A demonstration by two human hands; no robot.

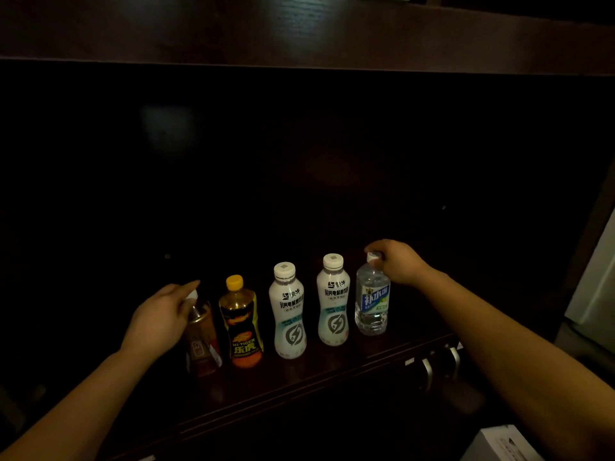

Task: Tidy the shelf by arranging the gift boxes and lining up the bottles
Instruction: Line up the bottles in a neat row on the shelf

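Observation:
Several bottles stand in a row near the front edge of a dark wooden shelf [299,380]. From left: a brown tea bottle [203,341], a yellow-capped orange and black bottle [241,327], two white bottles [289,311] [332,302], and a clear water bottle [372,297] with a blue label. My left hand [159,319] grips the brown bottle at its neck and cap. My right hand [397,261] pinches the cap of the clear water bottle from the right. No gift boxes can be made out in the dark shelf.
The shelf's back is black and unlit. A wooden board [299,34] runs above it. Metal drawer handles [442,364] sit below the shelf edge at right. A white appliance [595,294] stands at far right, and a white box [499,444] lies at the bottom right.

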